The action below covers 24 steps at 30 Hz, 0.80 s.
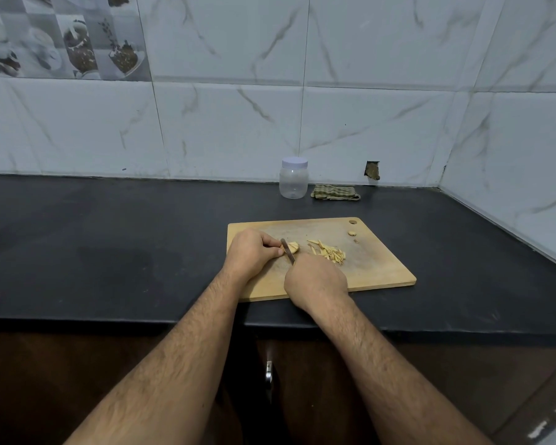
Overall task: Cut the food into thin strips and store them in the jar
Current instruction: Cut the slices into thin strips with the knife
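On the black desk (109, 239) a wooden cutting board (376, 268) lies near the front edge, its hanging hole at the far right corner. At the board's left end the left hand (254, 252) rests knuckles up, its fingers curled and its fingertips pinching a pale piece of food (294, 246) down against the wood. Just right of those fingertips the knife (288, 250) stands with its blade across the piece, tip pointing away from the person. The right hand (315, 279) is wrapped around the knife's handle, which is hidden under the hand, at the board's near edge. To the right of the blade, apart from the uncut piece, a loose heap of thin yellowish strips (328, 250) lies on the board. Further right, near the hanging hole, sit one small stub of food (352, 233) and a tiny scrap just beside it. Behind the board, well apart from it and close to the tiled wall, a clear plastic jar (293, 179) stands upright with its white lid on. Just to the right of the jar lies a folded checked cloth (334, 192).
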Each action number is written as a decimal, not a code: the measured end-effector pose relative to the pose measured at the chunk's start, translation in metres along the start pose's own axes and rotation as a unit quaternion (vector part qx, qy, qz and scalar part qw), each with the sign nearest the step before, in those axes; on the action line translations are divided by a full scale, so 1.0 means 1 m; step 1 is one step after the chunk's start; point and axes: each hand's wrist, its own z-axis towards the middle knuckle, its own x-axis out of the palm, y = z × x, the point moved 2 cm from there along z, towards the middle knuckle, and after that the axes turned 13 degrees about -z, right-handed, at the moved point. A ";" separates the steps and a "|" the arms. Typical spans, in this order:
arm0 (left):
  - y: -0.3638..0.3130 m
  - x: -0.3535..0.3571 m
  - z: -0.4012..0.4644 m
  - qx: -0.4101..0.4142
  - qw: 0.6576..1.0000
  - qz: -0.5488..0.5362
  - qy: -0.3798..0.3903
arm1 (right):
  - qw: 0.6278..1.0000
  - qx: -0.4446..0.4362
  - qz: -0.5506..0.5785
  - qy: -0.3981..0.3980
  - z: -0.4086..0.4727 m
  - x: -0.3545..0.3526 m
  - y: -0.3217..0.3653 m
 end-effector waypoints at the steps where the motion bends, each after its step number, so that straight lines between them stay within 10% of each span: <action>1: 0.000 0.000 0.000 0.000 1.000 0.000 0.000 | 1.000 -0.002 -0.003 0.000 0.000 0.000 0.000; 24: 0.002 0.000 0.001 0.005 1.000 0.010 -0.002 | 1.000 -0.004 -0.011 0.010 0.001 0.000 0.000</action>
